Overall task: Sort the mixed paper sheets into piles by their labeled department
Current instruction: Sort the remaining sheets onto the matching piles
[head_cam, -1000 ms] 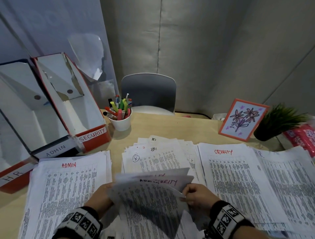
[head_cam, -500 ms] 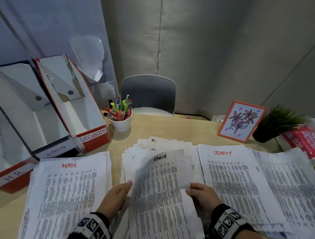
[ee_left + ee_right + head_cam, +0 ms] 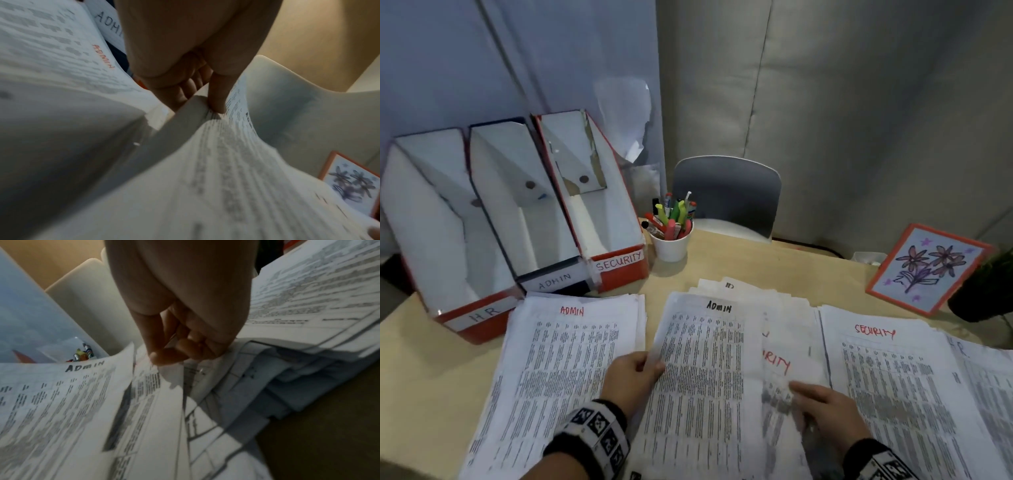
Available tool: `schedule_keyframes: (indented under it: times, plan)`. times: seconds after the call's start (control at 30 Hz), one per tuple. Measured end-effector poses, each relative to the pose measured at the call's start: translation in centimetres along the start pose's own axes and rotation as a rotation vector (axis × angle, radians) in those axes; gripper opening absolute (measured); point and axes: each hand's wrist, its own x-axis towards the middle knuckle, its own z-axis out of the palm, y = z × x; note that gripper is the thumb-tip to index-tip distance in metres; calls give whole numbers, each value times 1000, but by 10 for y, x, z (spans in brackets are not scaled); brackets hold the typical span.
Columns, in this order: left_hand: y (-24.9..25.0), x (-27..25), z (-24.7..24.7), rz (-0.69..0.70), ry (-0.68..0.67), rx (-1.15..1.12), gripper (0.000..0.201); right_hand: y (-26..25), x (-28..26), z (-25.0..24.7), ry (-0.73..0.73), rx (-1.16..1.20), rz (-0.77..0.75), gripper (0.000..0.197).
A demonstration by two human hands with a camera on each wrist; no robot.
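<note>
Nearest us, at six o'clock, our left hand [image 3: 631, 378] pinches the left edge of a white printed sheet headed ADMIN in black [image 3: 709, 370], thumb on top and fingers curled beneath; the sheet is lifted off the unsorted middle stack of printed sheets [image 3: 780, 298]. At five o'clock our right hand [image 3: 822, 407] rests on that stack, its fingers lightly curled on a sheet lettered in red, only partly readable [image 3: 782, 366]; whether they pinch the paper we cannot tell. At eight o'clock lies the white pile headed ADMIN in red [image 3: 565, 363], just beside the held sheet. At three o'clock lies the pile headed SECURITY in red [image 3: 890, 380], with a further pile [image 3: 986, 373] past it at the edge. Farther off on the tan wooden table [image 3: 756, 260], at ten o'clock, stand three cardboard file boxes labelled HR, ADMIN and SECURITY [image 3: 619, 262]. At twelve o'clock is a white cup of coloured markers [image 3: 671, 245], and at two o'clock an orange-framed flower drawing [image 3: 928, 267].
</note>
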Motion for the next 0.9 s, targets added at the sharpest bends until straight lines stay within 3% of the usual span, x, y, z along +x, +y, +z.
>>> schedule_keyframes:
  times: [0.13, 0.33, 0.53, 0.67, 0.83, 0.9]
  plan:
    - [-16, 7, -39, -93, 102, -40, 27, 2, 9, -11, 7, -283, -94, 30]
    - [-49, 10, -120, -280, 232, -41, 27, -17, 14, -27, 79, -508, -134, 12]
    - [-75, 14, -157, -379, 279, 152, 35, -27, 27, -33, 248, -402, -143, 56]
    - [-82, 18, -155, -390, 255, 223, 32, -28, 25, -27, 175, -282, -64, 72]
    - [-81, 24, -157, -374, 257, 229, 22, -24, 23, -17, 133, -259, -92, 19]
    - [-73, 25, -159, -352, 326, 179, 38, -25, 18, -10, 135, -219, -128, 11]
